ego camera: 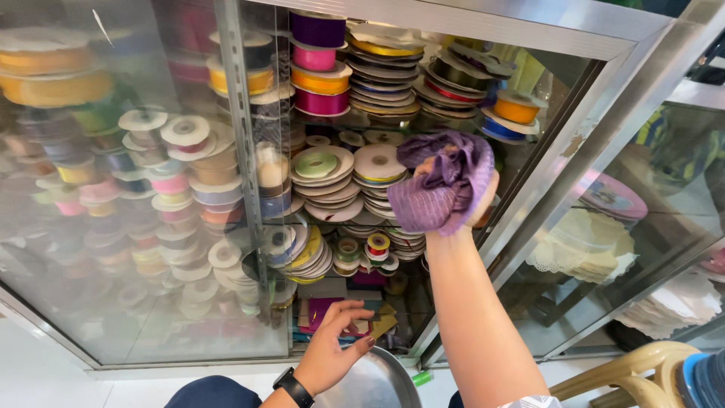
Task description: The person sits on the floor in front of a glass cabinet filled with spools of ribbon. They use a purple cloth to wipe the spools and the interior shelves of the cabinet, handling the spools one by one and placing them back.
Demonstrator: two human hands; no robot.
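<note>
while my left hand [336,347] hovers low with its fingers spread and curled, holding nothing, it sits just above the rim of a steel basin [377,381] at the bottom of the view. a black watch [293,387] wraps that wrist. off to the lower right is the arm of a tan plastic chair [634,370].

further up, my right hand [461,189] is raised and closed around a crumpled purple cloth [442,181], which covers most of the fingers and presses against the glass of the cabinet, beside its metal frame [596,143].

behind the glass, near my left hand, folded scraps of paper and ribbon [340,306] lie on the lowest shelf. above them stand flat stacks of ribbon spools [325,177], white-sided with green, yellow and red cores. on the top shelf sit taller rolls [321,64] in purple, pink, orange and magenta, with more flat reels leaning beside them. through the sliding pane [113,189] on the left, more spools show, blurred by glare. in the next cabinet on the right, stacks of white lace doilies [585,245] rest on shelves.
</note>
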